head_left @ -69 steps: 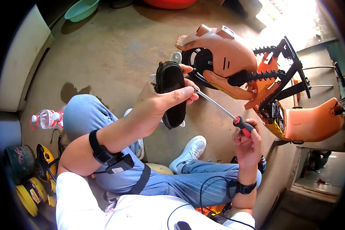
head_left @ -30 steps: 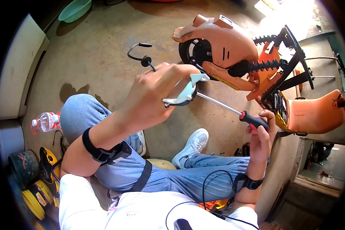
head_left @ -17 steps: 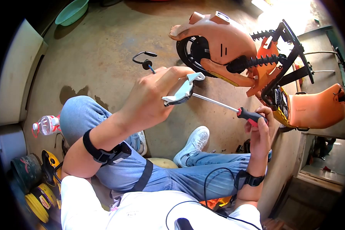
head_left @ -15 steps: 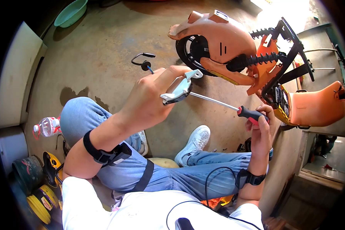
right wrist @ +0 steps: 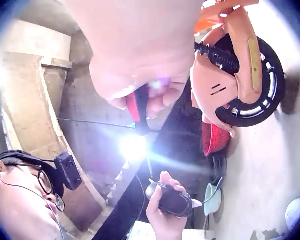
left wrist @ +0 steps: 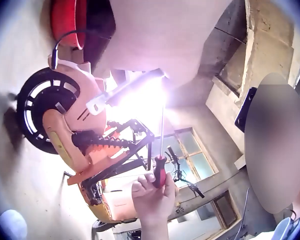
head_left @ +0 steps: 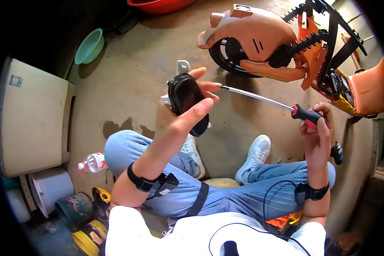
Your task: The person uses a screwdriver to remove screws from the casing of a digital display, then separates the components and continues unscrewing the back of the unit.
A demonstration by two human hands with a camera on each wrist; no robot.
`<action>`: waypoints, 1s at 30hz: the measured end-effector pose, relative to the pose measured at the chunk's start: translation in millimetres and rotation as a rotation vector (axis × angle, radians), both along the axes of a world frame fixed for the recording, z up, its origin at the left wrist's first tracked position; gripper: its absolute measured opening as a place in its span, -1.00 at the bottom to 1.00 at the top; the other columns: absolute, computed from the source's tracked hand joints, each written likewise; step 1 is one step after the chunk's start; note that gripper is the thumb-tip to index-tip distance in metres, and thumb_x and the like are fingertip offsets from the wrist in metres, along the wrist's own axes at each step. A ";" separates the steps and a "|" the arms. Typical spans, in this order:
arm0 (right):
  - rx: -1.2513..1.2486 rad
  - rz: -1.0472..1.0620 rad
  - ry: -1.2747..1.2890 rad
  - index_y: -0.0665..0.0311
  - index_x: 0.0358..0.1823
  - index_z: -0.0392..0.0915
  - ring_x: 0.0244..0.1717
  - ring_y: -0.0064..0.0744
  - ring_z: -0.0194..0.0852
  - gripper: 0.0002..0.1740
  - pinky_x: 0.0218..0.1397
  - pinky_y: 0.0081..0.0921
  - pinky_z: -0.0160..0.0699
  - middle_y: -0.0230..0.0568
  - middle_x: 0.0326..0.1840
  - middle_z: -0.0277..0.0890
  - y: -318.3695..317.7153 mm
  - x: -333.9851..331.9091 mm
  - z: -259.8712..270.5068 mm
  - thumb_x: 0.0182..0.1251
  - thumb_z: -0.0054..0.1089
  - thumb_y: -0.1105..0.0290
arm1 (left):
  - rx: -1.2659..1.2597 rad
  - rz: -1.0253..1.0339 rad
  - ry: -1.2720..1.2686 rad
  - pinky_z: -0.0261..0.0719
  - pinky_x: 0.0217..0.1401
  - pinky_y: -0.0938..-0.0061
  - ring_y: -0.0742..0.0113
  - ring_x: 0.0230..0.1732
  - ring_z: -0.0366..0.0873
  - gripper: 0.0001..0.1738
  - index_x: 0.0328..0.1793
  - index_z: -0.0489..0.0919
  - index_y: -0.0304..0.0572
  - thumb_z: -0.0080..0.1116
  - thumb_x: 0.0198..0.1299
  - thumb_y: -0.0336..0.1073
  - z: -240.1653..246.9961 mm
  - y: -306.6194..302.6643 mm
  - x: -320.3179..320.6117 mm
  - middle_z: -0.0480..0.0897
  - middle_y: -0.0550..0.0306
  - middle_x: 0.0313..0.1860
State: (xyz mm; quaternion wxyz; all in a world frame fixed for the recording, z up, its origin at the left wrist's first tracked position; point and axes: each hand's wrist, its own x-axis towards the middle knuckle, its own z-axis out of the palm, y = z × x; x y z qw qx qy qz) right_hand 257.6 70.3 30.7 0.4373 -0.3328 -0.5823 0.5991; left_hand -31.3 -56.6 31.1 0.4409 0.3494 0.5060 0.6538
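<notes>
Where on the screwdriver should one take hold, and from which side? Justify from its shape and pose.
Grip the screwdriver by its thick red-and-black handle, coming from its free right end, as the right hand does. The shaft is thin and smooth, and its tip is at the black housing that the left hand holds, so that end is taken.

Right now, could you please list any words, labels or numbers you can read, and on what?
None can be read.
Sticker on the cream cabinet: too small.
Label on the orange scooter shell: blurred.
Water bottle label: blurred.
Black housing, screwdriver: no print visible.
</notes>
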 end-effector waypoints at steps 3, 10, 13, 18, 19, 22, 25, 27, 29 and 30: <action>-0.013 0.003 0.029 0.31 0.19 0.33 -0.24 -0.52 0.56 -0.48 -0.23 -0.60 0.47 -0.23 -0.15 0.46 -3.8 -3.2 -5.9 0.45 0.10 0.04 | 0.005 -0.043 -0.022 0.50 0.26 0.35 0.27 0.10 0.59 -0.23 0.52 0.25 -0.36 0.26 0.21 -0.31 -1.9 -0.1 3.6 0.63 -0.08 0.16; -0.003 0.076 0.052 0.32 0.20 0.33 -0.20 -0.49 0.56 -0.48 -0.20 -0.57 0.48 -0.17 -0.09 0.47 -3.8 1.9 -6.9 0.46 0.11 0.06 | 0.107 -0.096 -0.091 0.51 0.27 0.34 0.28 0.12 0.59 -0.27 0.52 0.24 -0.37 0.22 0.25 -0.34 -8.3 -0.8 10.1 0.62 -0.10 0.18; -0.040 0.046 0.087 0.32 0.19 0.34 -0.24 -0.52 0.56 -0.48 -0.24 -0.59 0.48 -0.18 -0.12 0.50 -1.9 5.5 -8.9 0.42 0.12 0.07 | 0.093 -0.039 -0.196 0.49 0.31 0.29 0.20 0.16 0.58 -0.27 0.55 0.20 -0.29 0.14 0.32 -0.18 -2.6 2.6 12.8 0.59 -0.12 0.22; -0.017 -0.001 0.005 0.31 0.16 0.38 -0.27 -0.54 0.55 -0.53 -0.26 -0.62 0.45 -0.19 -0.13 0.48 -3.1 6.6 -7.6 0.38 0.10 0.14 | 0.173 0.049 -0.446 0.43 0.41 0.11 0.00 0.36 0.46 -0.29 0.61 0.14 0.02 -0.11 0.49 0.17 -2.6 8.0 9.1 0.39 -0.08 0.47; -0.014 0.012 0.007 0.31 0.17 0.38 -0.28 -0.54 0.54 -0.53 -0.26 -0.62 0.44 -0.19 -0.12 0.47 -2.8 7.3 -8.3 0.38 0.10 0.15 | 0.175 0.043 -0.436 0.41 0.43 0.08 -0.04 0.42 0.40 -0.28 0.62 0.11 0.12 -0.16 0.48 0.24 -2.2 8.1 8.5 0.34 -0.08 0.50; -0.005 0.030 0.005 0.32 0.17 0.38 -0.28 -0.55 0.53 -0.53 -0.27 -0.63 0.43 -0.18 -0.11 0.46 -1.4 9.8 -9.8 0.38 0.09 0.15 | 0.216 0.031 -0.435 0.44 0.41 0.14 -0.04 0.39 0.43 -0.28 0.65 0.04 0.17 -0.17 0.50 0.22 -1.2 8.4 9.1 0.33 -0.13 0.49; 0.012 0.030 -0.003 0.32 0.18 0.38 -0.28 -0.55 0.53 -0.53 -0.27 -0.62 0.43 -0.18 -0.09 0.45 -2.0 8.6 -9.6 0.39 0.08 0.16 | 0.214 -0.006 -0.451 0.42 0.43 0.04 -0.07 0.41 0.40 -0.29 0.63 0.08 0.21 -0.18 0.49 0.25 -3.4 6.9 7.4 0.33 -0.10 0.51; 0.032 0.044 -0.008 0.32 0.19 0.37 -0.25 -0.54 0.55 -0.53 -0.26 -0.62 0.44 -0.18 -0.08 0.45 -0.9 9.4 -11.5 0.41 0.09 0.15 | 0.208 -0.006 -0.427 0.42 0.43 0.03 -0.08 0.41 0.41 -0.29 0.63 0.08 0.21 -0.19 0.49 0.25 -4.5 7.7 8.9 0.32 -0.12 0.52; 0.033 0.028 -0.025 0.31 0.19 0.37 -0.24 -0.53 0.56 -0.53 -0.25 -0.62 0.45 -0.19 -0.08 0.45 -2.8 7.6 -11.3 0.42 0.10 0.14 | 0.202 -0.005 -0.407 0.42 0.43 0.03 -0.09 0.40 0.41 -0.29 0.64 0.07 0.22 -0.19 0.49 0.25 -5.6 7.4 10.6 0.32 -0.14 0.52; 0.038 0.014 -0.039 0.31 0.19 0.37 -0.23 -0.53 0.57 -0.52 -0.25 -0.62 0.46 -0.19 -0.08 0.45 -2.9 6.9 -11.1 0.42 0.11 0.13 | 0.202 -0.021 -0.392 0.42 0.43 0.03 -0.09 0.40 0.41 -0.29 0.64 0.07 0.22 -0.20 0.49 0.26 -5.7 7.5 11.2 0.32 -0.15 0.52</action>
